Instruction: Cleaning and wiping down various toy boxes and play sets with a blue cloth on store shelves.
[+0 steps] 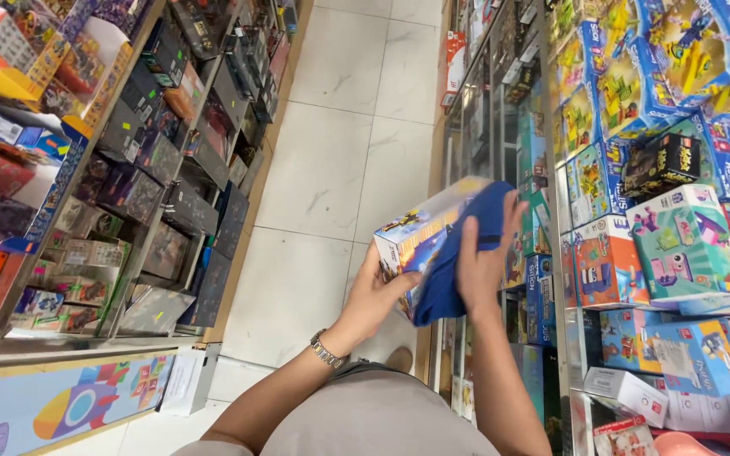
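Observation:
My left hand (373, 295) grips the lower end of a colourful toy box (411, 232), held up in the aisle between two shelf rows. A metal watch sits on that wrist. My right hand (482, 257) presses a blue cloth (449, 270) flat against the box's side, fingers spread over the cloth. The cloth drapes over the box's right face and hides most of it.
Shelves of dark boxed toys (171, 160) line the left side. Shelves of bright toy boxes (678, 245) fill the right, very close to my right arm. A white tiled floor (331, 160) runs down the aisle ahead. A rocket-pattern panel (69, 405) sits low left.

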